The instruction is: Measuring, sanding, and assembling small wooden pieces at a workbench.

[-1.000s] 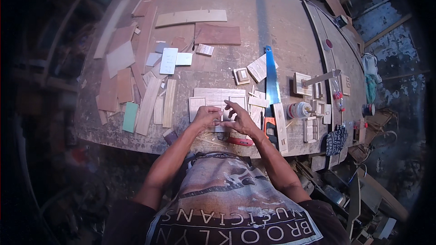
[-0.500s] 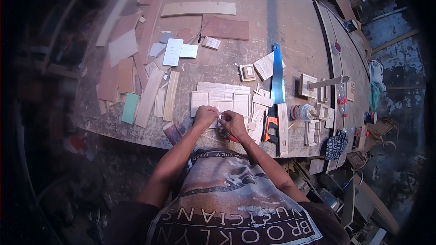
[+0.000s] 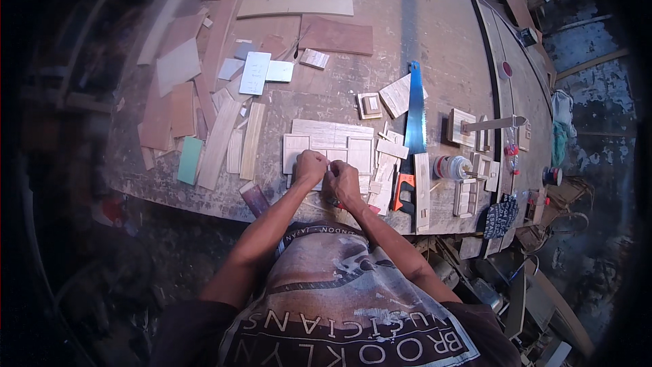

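A dark, short-sleeved cloth T-shirt fills the lower centre of the frame. Its dark left sleeve lies at lower left, its dark right sleeve at lower right, both plain. Between them spreads a broad, photo-like front print in muted brown, pale grey and whitish patches, crossed by darker curved shapes. Toward the bottom edge run two rows of large, thin white capital letters, upside down in the frame, with a pale outline beside them. Along the print's upper end, near the centre, sits a narrow dark band carrying small light lettering. Both forearms are bare.
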A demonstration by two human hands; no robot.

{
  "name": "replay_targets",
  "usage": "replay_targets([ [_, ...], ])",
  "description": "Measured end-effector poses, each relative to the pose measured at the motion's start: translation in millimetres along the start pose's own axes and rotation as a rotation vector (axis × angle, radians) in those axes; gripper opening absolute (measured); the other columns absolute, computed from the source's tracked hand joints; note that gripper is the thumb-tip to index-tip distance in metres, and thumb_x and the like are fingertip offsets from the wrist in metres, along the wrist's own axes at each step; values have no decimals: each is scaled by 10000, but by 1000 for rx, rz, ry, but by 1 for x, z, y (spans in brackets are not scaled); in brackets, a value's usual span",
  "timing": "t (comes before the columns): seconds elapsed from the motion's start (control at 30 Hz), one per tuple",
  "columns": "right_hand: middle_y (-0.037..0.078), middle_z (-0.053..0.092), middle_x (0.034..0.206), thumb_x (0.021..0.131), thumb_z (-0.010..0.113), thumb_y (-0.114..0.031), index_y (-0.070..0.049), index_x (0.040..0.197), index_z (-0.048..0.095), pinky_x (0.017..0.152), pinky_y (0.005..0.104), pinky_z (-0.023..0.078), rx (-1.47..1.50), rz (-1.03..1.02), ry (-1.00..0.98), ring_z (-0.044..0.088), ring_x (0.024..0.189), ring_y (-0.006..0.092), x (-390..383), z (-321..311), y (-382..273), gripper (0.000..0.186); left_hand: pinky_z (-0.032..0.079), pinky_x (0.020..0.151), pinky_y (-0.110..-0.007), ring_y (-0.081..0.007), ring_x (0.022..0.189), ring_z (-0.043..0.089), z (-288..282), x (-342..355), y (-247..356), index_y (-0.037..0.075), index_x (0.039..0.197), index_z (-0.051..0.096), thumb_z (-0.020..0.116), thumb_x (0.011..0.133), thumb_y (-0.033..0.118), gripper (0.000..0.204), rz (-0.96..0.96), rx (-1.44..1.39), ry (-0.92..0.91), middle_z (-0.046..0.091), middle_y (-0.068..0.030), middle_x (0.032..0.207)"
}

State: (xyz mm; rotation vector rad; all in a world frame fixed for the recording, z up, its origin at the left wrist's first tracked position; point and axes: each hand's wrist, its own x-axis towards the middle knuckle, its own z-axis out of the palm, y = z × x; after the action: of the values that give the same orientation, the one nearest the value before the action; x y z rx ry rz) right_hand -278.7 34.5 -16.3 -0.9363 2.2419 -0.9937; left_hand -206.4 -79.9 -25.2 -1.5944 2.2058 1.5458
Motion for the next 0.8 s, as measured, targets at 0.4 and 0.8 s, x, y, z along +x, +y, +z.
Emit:
replay_targets([
  [0.4, 223, 668, 851, 807, 706, -64, 45, 931, 672, 712, 391, 521, 1, -75, -63, 668, 781, 349, 4, -7, 10, 169, 563, 711, -365, -275, 741, 727, 7, 3, -6, 24, 843, 765, 735, 795, 140, 129, 124, 54, 50, 734, -171, 809],
  [0.8, 186, 707, 974, 847, 685, -78, 18, 1030, 723, 816, 342, 545, 71, -27, -71, 699, 891, 285, 7, -17, 40, 210, 550, 743, -439, -359, 822, 700, -2, -1, -4, 69, 890, 761, 715, 814, 150, 120, 239, 118, 12, 716, -177, 872],
])
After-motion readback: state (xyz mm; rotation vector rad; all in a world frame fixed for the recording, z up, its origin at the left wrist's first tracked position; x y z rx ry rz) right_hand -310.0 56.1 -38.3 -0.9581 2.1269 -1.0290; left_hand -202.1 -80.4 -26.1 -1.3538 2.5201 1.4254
